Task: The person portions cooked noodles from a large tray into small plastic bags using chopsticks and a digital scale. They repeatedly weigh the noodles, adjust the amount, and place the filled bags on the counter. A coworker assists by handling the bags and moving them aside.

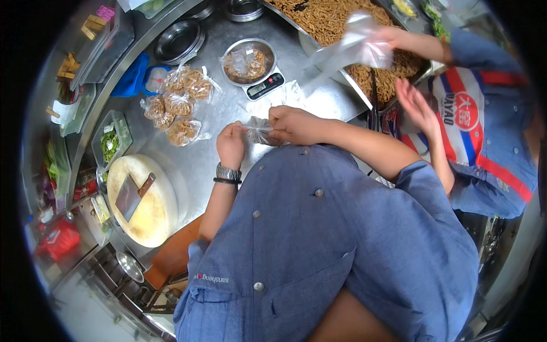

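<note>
My left hand, with a watch and a dark band on the wrist, pinches one side of a gathered clear plastic bag. My right hand grips the bag's other side, close to my shirt front. What the bag holds is mostly hidden. Ahead of my hands, a digital kitchen scale carries a steel bowl with a filled plastic bag in it. Flat clear plastic bags lie beside the scale. Left of it, several knotted bags of brown food rest on the steel table.
A large tray of brown shredded food stands at the back right. At the right a co-worker's hand is near it, the other holding a plastic bag. A cleaver lies on a round chopping block; stacked black plates stand behind.
</note>
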Action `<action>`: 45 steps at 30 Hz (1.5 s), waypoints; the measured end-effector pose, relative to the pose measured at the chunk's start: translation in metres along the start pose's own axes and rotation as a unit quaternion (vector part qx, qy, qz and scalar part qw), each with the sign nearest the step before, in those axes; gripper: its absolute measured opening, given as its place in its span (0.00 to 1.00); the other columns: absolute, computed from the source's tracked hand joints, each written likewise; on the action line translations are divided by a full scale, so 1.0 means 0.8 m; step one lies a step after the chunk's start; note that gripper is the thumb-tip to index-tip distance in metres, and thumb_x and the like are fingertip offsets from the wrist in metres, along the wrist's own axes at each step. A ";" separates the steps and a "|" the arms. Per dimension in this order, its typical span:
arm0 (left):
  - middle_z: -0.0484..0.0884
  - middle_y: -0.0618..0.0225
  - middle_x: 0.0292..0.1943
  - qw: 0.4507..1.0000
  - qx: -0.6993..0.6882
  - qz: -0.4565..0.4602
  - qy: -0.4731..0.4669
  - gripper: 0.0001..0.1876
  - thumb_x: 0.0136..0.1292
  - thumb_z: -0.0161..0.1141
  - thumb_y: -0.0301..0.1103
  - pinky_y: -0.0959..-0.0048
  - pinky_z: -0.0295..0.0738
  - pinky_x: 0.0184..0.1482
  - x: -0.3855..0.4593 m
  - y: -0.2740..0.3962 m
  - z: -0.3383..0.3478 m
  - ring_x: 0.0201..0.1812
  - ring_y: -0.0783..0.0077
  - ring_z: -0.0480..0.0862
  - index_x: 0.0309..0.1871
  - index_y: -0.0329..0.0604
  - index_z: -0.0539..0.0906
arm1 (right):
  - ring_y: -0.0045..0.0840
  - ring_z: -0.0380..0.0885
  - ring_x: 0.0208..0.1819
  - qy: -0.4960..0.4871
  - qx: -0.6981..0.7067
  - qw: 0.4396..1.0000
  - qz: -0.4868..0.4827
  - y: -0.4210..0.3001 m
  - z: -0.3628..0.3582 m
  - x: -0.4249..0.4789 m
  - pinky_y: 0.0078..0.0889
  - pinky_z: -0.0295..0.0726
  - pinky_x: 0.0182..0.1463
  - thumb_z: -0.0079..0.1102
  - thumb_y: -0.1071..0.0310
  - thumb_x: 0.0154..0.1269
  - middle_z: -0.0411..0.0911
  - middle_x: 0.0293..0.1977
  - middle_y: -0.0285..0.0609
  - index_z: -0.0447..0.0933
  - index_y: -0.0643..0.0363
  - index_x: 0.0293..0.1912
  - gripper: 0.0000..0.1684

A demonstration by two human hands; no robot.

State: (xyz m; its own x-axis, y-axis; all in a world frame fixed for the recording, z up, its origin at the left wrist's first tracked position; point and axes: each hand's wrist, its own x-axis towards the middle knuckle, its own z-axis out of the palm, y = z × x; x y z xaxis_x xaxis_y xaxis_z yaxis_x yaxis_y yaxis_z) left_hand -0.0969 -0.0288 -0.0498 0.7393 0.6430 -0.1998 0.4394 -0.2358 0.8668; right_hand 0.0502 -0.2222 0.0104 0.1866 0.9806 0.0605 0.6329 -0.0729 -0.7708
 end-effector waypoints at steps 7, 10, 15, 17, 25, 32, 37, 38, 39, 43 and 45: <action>0.74 0.78 0.22 0.997 -0.075 -0.021 -0.027 0.20 0.76 0.54 0.45 0.79 0.64 0.31 0.011 -0.033 0.003 0.25 0.82 0.68 0.38 0.37 0.86 | 0.26 0.77 0.42 0.082 0.227 0.970 0.017 0.032 0.034 -0.035 0.31 0.76 0.48 0.57 0.58 0.74 0.78 0.41 0.42 0.82 0.63 0.40 0.17; 0.71 0.79 0.24 0.973 -0.204 -0.061 -0.083 0.18 0.79 0.50 0.41 0.83 0.61 0.32 -0.007 0.033 -0.002 0.27 0.86 0.66 0.43 0.38 0.85 | 0.24 0.79 0.41 0.038 0.450 0.879 0.154 0.024 0.021 -0.040 0.29 0.77 0.48 0.55 0.58 0.76 0.81 0.39 0.40 0.81 0.62 0.44 0.16; 0.73 0.79 0.25 0.944 -0.240 -0.045 -0.220 0.17 0.78 0.49 0.39 0.83 0.62 0.33 -0.024 0.046 0.014 0.28 0.85 0.67 0.39 0.38 0.84 | 0.33 0.83 0.43 0.064 0.147 0.954 0.255 0.030 0.027 -0.052 0.35 0.79 0.48 0.57 0.58 0.72 0.84 0.39 0.47 0.79 0.62 0.50 0.17; 0.74 0.78 0.25 0.945 -0.206 -0.045 -0.250 0.17 0.78 0.49 0.39 0.82 0.63 0.34 -0.028 0.047 0.022 0.28 0.85 0.68 0.37 0.39 0.83 | 0.38 0.84 0.44 0.004 -0.046 0.959 0.278 0.034 0.024 -0.055 0.39 0.80 0.49 0.58 0.61 0.70 0.84 0.39 0.50 0.80 0.62 0.49 0.15; 0.79 0.76 0.27 0.907 -0.143 -0.041 -0.393 0.18 0.77 0.51 0.40 0.81 0.67 0.36 -0.027 0.065 0.024 0.29 0.84 0.72 0.33 0.40 0.82 | 0.35 0.78 0.48 0.259 -0.119 0.958 0.021 0.082 0.059 -0.048 0.36 0.80 0.49 0.56 0.69 0.60 0.81 0.39 0.48 0.83 0.61 0.31 0.09; 0.76 0.74 0.24 0.912 -0.165 -0.039 -0.374 0.17 0.77 0.49 0.40 0.82 0.62 0.29 -0.023 0.070 0.035 0.24 0.84 0.70 0.33 0.41 0.80 | 0.43 0.81 0.40 0.122 0.243 0.945 0.181 0.077 0.076 -0.017 0.40 0.78 0.47 0.47 0.62 0.73 0.82 0.37 0.54 0.81 0.61 0.44 0.16; 0.74 0.77 0.23 0.936 -0.194 -0.037 -0.290 0.17 0.78 0.51 0.40 0.82 0.65 0.33 -0.021 0.069 0.041 0.27 0.84 0.70 0.34 0.40 0.82 | 0.53 0.82 0.37 -0.009 0.047 0.998 0.038 0.073 0.081 -0.008 0.48 0.79 0.42 0.46 0.61 0.70 0.81 0.35 0.61 0.80 0.68 0.40 0.20; 0.74 0.77 0.23 0.937 -0.197 -0.032 -0.286 0.17 0.78 0.51 0.40 0.82 0.65 0.33 -0.019 0.071 0.046 0.27 0.84 0.70 0.35 0.39 0.82 | 0.50 0.82 0.35 0.005 0.066 0.997 0.051 0.086 0.097 -0.005 0.48 0.78 0.43 0.47 0.59 0.70 0.82 0.33 0.60 0.80 0.68 0.37 0.21; 0.74 0.77 0.23 0.940 -0.201 -0.029 -0.274 0.17 0.78 0.51 0.40 0.82 0.65 0.33 -0.020 0.068 0.043 0.27 0.84 0.70 0.36 0.38 0.83 | 0.49 0.82 0.34 -0.003 0.057 0.998 0.021 0.084 0.095 -0.003 0.47 0.78 0.42 0.47 0.58 0.70 0.82 0.32 0.58 0.81 0.67 0.38 0.21; 0.79 0.74 0.29 0.966 -0.124 0.011 -0.225 0.16 0.78 0.49 0.39 0.81 0.67 0.33 -0.015 0.047 0.036 0.28 0.83 0.72 0.48 0.36 0.84 | 0.39 0.82 0.36 -0.022 0.123 0.991 0.043 0.062 0.074 -0.007 0.39 0.79 0.43 0.53 0.60 0.68 0.83 0.32 0.51 0.83 0.63 0.38 0.16; 0.81 0.72 0.32 0.967 -0.142 -0.012 -0.209 0.17 0.77 0.49 0.38 0.80 0.68 0.35 -0.024 0.060 0.035 0.29 0.81 0.74 0.54 0.36 0.83 | 0.35 0.82 0.38 -0.015 0.173 0.982 0.074 0.049 0.062 -0.012 0.36 0.79 0.44 0.58 0.63 0.66 0.83 0.34 0.47 0.84 0.61 0.38 0.12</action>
State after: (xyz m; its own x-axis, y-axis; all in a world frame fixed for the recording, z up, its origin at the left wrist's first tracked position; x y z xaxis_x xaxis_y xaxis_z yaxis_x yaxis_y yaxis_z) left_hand -0.0757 -0.0730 -0.0170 0.8988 0.2804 -0.3370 0.3448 0.0225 0.9384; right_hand 0.0365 -0.2253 -0.0519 0.2324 0.9691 -0.0825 0.3060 -0.1534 -0.9396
